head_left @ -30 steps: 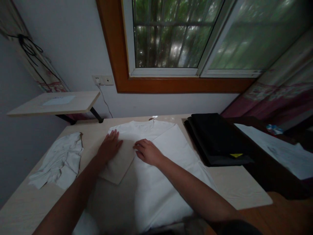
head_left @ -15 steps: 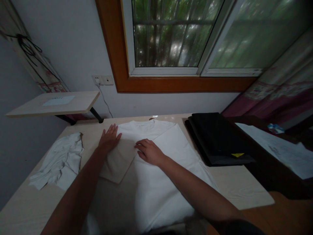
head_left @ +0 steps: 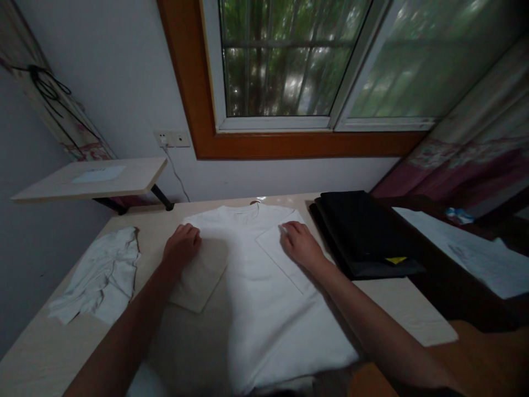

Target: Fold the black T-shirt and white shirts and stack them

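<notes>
While the right hand [head_left: 303, 246] now sits farther right on the white shirt [head_left: 264, 314], the left hand [head_left: 182, 243] curls, fingertips hidden; whether either pinches cloth, I cannot tell.

White T-shirt [head_left: 264, 309], spread on pale tabletop [head_left: 400, 311]; collar [head_left: 237, 212] at far end; sleeves [head_left: 202, 278] angled inward over body; left half shaded.

The light is dim, brightest in the white-framed sliding glass window [head_left: 293, 66]. A soft-edged shadow greys the left half of the white fabric T-shirt [head_left: 256, 264]; a small glint marks the far edge of the pale wood-grain surface [head_left: 399, 309]. At its right edge, the flat black stack [head_left: 351, 226] loses detail. The view's sides look stretched.
</notes>
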Demonstrator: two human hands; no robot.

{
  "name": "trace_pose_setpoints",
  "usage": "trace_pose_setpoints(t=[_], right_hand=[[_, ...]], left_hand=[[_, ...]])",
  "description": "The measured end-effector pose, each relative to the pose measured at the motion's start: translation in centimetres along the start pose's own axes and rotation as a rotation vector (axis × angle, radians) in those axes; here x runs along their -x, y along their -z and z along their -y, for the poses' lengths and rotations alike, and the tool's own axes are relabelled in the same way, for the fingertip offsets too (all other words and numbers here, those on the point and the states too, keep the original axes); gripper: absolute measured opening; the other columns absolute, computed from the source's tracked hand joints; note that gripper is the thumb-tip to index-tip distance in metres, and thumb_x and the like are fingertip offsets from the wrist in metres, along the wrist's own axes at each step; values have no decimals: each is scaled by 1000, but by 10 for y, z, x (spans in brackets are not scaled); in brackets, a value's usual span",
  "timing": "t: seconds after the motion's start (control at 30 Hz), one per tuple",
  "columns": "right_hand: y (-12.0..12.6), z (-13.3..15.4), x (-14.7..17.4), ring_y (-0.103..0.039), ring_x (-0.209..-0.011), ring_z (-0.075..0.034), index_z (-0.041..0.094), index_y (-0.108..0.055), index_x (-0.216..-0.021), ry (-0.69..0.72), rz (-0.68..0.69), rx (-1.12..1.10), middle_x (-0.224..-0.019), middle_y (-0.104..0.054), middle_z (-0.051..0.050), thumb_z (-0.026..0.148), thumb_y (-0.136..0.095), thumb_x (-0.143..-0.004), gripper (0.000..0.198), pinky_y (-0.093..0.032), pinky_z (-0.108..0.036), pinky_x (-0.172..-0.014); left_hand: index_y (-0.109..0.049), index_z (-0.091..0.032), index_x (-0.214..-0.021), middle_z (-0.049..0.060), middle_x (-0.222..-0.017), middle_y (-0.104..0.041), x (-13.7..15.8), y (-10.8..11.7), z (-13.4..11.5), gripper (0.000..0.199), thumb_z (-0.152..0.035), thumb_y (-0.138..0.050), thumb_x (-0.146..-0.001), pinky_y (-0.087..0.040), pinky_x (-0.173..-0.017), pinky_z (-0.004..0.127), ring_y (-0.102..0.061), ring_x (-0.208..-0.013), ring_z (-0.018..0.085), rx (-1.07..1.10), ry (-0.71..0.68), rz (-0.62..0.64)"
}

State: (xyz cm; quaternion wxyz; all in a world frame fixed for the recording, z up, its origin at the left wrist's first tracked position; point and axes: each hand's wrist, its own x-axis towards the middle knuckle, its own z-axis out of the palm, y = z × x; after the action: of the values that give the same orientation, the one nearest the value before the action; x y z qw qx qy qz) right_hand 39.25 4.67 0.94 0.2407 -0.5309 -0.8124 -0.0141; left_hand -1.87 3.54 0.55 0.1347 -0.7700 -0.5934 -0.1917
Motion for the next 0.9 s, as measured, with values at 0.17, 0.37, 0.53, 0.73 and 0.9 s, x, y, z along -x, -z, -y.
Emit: trace_pose_setpoints(t=[0.17,0.37,0.53,0.73,0.9], right_hand=[[0,-27,23,-52,-116,-31,16,-63,-124,-40,-18,152,-126,-61,-16,27,-49,-97,32,-44,-43,-101],[-7,-24,23,-51,-120,-32,16,-61,-129,-60,-57,156,-131,-60,-16,26,-48,-97,36,-44,-44,-101],[-11,-25,9,-52,-119,-31,14,-62,-126,-53,-72,185,-130,-60,-17,25,-47,-97,34,-41,-43,-105],[-19,-31,-16,-52,-117,-31,13,-63,-123,-46,-49,223,-127,-62,-17,25,-46,-97,33,-40,-42,-105],[-29,-37,-39,-51,-116,-31,12,-63,-123,-55,-30,254,-127,-62,-17,26,-47,-97,34,-38,-41,-105]], left_hand=[[-64,-21,-120,13,-120,-64,33,0,-15,30,-30,-48,-96,-50,-102,49,-59,-114,31,56,17,14],[-59,-15,-130,18,-135,-59,39,-11,-13,40,-34,-44,-98,-44,-113,50,-53,-128,33,49,77,22],[-59,-17,-131,16,-137,-59,18,-19,-3,40,-34,-45,-98,-43,-114,48,-52,-130,31,55,83,23],[-59,-13,-134,17,-140,-57,-9,-38,18,45,-33,-43,-97,-39,-117,47,-49,-134,31,47,65,55],[-59,-10,-134,18,-141,-56,-28,-52,33,48,-32,-40,-97,-37,-118,46,-48,-134,30,35,81,84]])
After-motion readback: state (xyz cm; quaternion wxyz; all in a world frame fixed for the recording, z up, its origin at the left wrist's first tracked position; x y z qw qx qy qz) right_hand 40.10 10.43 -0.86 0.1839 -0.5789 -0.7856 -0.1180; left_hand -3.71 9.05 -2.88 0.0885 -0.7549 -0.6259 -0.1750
